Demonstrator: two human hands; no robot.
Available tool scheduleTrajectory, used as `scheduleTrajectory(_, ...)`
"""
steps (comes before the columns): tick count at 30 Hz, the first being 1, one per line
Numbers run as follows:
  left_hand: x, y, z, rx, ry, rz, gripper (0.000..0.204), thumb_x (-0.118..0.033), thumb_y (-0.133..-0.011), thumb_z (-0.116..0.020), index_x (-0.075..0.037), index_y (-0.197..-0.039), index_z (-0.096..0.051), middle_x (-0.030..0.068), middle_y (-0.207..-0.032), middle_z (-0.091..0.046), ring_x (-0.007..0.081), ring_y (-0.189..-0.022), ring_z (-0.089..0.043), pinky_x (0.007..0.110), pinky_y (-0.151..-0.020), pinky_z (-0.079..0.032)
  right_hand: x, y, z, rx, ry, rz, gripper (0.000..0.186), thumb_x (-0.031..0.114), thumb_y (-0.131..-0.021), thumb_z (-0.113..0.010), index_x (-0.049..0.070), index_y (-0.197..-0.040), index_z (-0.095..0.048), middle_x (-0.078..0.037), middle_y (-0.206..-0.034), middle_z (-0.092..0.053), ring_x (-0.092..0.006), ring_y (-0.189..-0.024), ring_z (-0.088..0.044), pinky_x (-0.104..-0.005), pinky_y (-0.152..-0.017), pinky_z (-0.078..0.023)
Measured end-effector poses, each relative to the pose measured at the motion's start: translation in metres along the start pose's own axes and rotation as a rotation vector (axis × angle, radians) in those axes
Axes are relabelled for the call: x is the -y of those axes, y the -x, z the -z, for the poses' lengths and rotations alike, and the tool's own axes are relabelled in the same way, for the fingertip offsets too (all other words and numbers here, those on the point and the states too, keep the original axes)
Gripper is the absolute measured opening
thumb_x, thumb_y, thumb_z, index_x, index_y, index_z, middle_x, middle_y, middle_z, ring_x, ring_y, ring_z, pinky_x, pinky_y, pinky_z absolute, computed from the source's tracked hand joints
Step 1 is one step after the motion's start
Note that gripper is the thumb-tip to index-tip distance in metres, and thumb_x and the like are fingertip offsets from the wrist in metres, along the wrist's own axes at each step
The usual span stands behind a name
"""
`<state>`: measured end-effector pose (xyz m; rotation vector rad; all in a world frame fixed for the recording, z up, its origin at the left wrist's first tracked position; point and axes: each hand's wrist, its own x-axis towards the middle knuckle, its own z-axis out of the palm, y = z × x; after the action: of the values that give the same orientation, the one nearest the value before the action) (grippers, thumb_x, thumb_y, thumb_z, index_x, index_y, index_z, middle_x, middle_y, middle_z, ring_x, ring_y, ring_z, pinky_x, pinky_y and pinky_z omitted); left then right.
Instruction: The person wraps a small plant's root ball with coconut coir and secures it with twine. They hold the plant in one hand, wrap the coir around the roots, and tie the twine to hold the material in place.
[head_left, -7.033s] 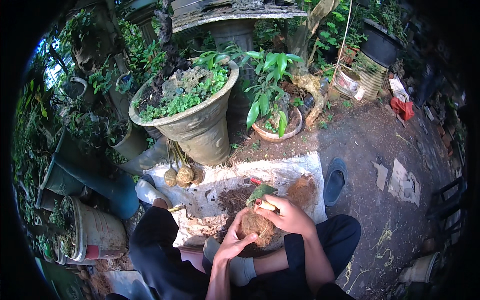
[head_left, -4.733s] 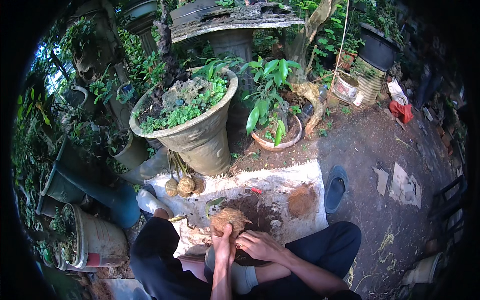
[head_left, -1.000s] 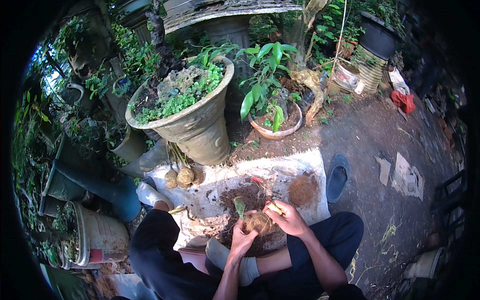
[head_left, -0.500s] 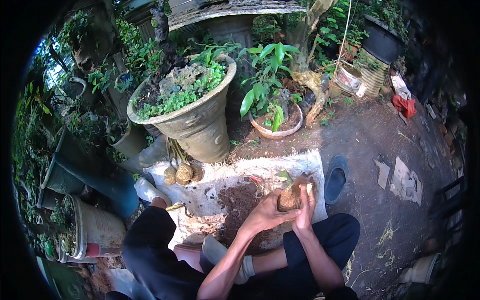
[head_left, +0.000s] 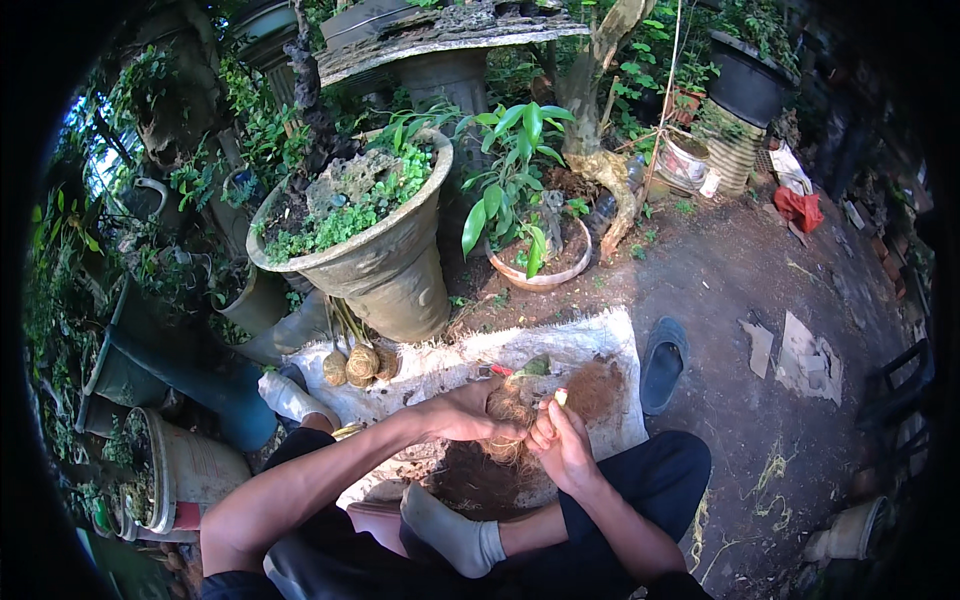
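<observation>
Gripping a fibre ball (head_left: 512, 420) from both sides, the left hand (head_left: 468, 412) curls around its near-left face while the right hand (head_left: 562, 442) closes on its right side, thumb up. The ball is a brown, stringy clump with a small green shoot (head_left: 533, 367) at its top, held just above a white sack (head_left: 560, 345) spread on the ground. A heap of dark soil (head_left: 490, 478) lies on the sack under the hands, and a mound of brown coir (head_left: 602, 388) sits just to the right. Three finished balls (head_left: 360, 363) with stalks stand at the sack's left corner, against a big grey pot (head_left: 380, 262). A shallow clay pot (head_left: 545, 262) with a leafy plant is behind the sack. A dark sandal (head_left: 662, 362) lies beside the sack's right edge. Flat pale cardboard scraps (head_left: 800, 352) lie well to the right on bare earth, and a red bag (head_left: 800, 208) lies farther back.
</observation>
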<state>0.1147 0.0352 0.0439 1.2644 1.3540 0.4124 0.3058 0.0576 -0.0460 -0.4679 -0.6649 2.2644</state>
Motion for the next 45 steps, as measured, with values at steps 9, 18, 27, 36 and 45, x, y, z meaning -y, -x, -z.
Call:
scheduleTrajectory(9,-0.019,0.054,0.01,-0.124,0.332,-0.064,0.075,-0.024,-0.079,-0.08,0.001,-0.136,-0.04,0.0115,-0.122,-0.059,0.0164,-0.109,-0.057,0.031,-0.098,-0.045,0.025,-0.007,-0.059,0.082,0.186,0.044,0.018,0.019,-0.102,-0.046,0.003,-0.106,-0.052,0.002,-0.07,-0.044,-0.0058,-0.061,-0.042,-0.0228,-0.057,-0.036)
scheduleTrajectory(18,-0.015,0.088,0.033,-0.304,0.513,-0.131,0.068,-0.013,-0.082,-0.075,-0.011,-0.14,-0.039,0.0097,-0.125,-0.057,0.0179,-0.112,-0.057,0.035,-0.098,-0.048,0.04,-0.035,-0.11,0.229,0.286,0.091,0.018,0.017,-0.101,-0.047,0.0,-0.104,-0.053,-0.001,-0.071,-0.048,-0.0073,-0.062,-0.044,-0.0227,-0.058,-0.039)
scheduleTrajectory(27,-0.01,0.089,0.02,-0.289,0.403,-0.107,0.071,-0.021,-0.084,-0.074,-0.003,-0.139,-0.033,0.0122,-0.116,-0.061,0.018,-0.098,-0.063,0.032,-0.072,-0.058,0.018,-0.024,-0.09,0.238,0.135,-0.038,0.017,0.017,-0.102,-0.045,0.001,-0.105,-0.051,-0.001,-0.069,-0.047,-0.0084,-0.061,-0.044,-0.0258,-0.059,-0.038)
scheduleTrajectory(36,-0.001,0.078,0.016,-0.258,0.32,-0.123,0.068,-0.019,-0.083,-0.074,0.0,-0.137,-0.038,0.0112,-0.12,-0.059,0.0153,-0.107,-0.057,0.031,-0.095,-0.047,0.019,-0.017,-0.078,0.142,0.181,-0.095,0.015,0.021,-0.101,-0.049,0.008,-0.106,-0.051,0.006,-0.069,-0.038,-0.0037,-0.059,-0.039,-0.0201,-0.054,-0.036)
scheduleTrajectory(45,-0.014,0.078,0.009,-0.202,0.393,-0.137,0.058,-0.024,-0.088,-0.07,-0.006,-0.135,-0.041,0.0097,-0.122,-0.057,0.0158,-0.111,-0.055,0.031,-0.095,-0.048,0.018,-0.017,-0.067,0.082,0.155,-0.115,0.013,0.023,-0.101,-0.05,0.011,-0.106,-0.053,0.008,-0.073,-0.045,0.0004,-0.054,-0.04,-0.0189,-0.045,-0.036)
